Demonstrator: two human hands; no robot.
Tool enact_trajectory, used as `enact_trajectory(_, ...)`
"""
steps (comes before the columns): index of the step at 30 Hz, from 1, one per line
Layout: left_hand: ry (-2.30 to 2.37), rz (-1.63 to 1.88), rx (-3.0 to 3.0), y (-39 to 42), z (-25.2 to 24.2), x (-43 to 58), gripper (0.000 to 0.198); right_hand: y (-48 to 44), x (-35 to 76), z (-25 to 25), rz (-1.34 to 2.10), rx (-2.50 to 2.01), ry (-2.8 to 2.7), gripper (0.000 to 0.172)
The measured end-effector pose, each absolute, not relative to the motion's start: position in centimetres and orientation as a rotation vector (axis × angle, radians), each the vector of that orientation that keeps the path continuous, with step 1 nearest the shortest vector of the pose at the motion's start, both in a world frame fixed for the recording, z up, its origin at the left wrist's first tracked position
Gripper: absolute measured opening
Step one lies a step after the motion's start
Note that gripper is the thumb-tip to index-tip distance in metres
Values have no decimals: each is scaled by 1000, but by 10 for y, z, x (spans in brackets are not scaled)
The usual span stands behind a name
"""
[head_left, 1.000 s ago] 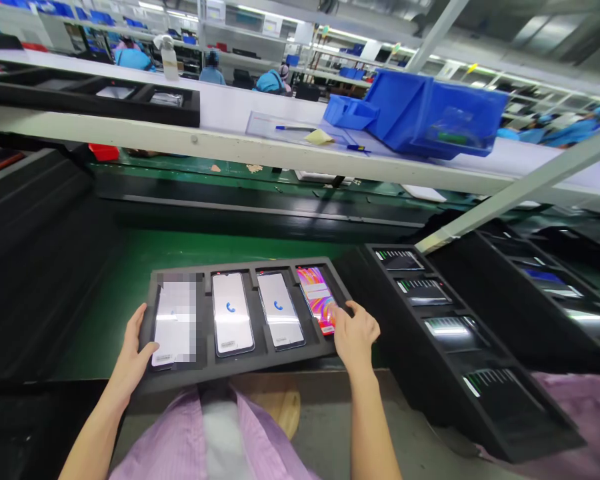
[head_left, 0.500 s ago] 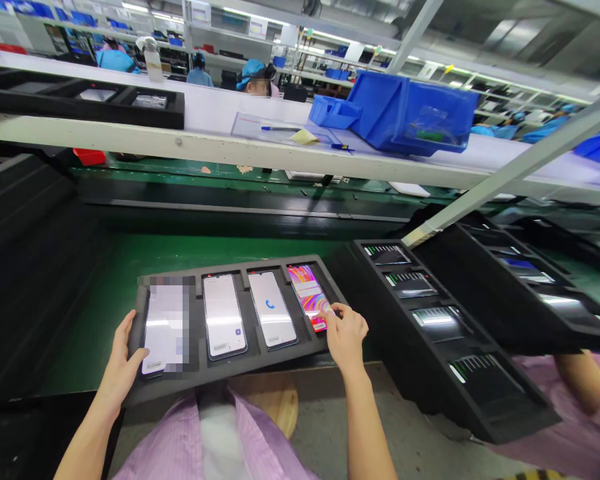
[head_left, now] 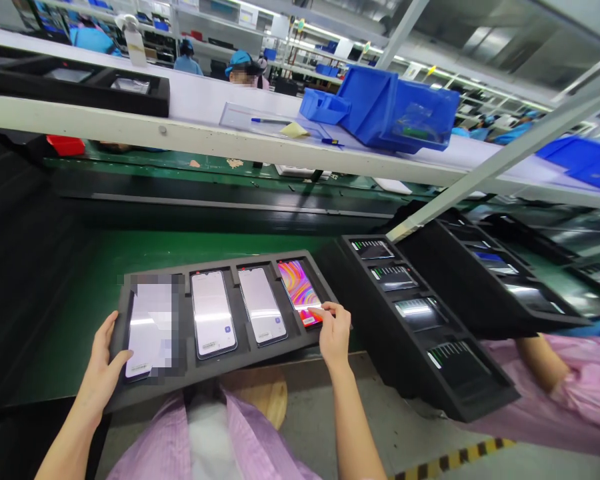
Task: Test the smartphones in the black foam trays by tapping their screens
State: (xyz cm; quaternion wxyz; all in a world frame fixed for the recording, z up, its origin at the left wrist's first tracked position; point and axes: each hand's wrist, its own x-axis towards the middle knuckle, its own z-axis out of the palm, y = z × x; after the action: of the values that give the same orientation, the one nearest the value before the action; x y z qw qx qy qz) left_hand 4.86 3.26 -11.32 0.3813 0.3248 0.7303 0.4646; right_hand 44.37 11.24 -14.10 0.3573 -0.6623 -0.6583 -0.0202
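Note:
A black foam tray (head_left: 191,373) lies tilted in front of me with several phones in its slots. My left hand (head_left: 101,369) grips the tray's left end, its thumb at the lower edge of the leftmost phone (head_left: 143,333), which is partly pixelated. Two phones with pale screens, one left of centre (head_left: 213,313) and one right of centre (head_left: 261,303), sit in the middle slots. On the right, a phone with a colourful swirl screen (head_left: 296,283) is touched near its lower end by a finger of my right hand (head_left: 335,333), whose fingers are bent, with nothing held.
Stacked black trays (head_left: 380,313) with phones stand on the right, beside a co-worker's pink sleeve (head_left: 580,373). A slanted metal post (head_left: 460,180) crosses there. Above, a white shelf (head_left: 195,137) bears blue bins (head_left: 370,107) and another black tray (head_left: 160,93).
The swirl phone's screen no longer shows its clock and panels. The second pale phone's call symbol has gone, and a small icon shows lower down. The view has shifted slightly; both hands remain at the tray.

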Motion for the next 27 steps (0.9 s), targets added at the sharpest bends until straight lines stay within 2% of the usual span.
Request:
enact_trajectory(22,1861,1175,870,35,-118,44,70,110,440,-137,-56,-1648,-1816,44)
enact_trajectory(27,1846,1192,888,34,-120,45,70,105,431,-131,-71,-1565,-1813,47)
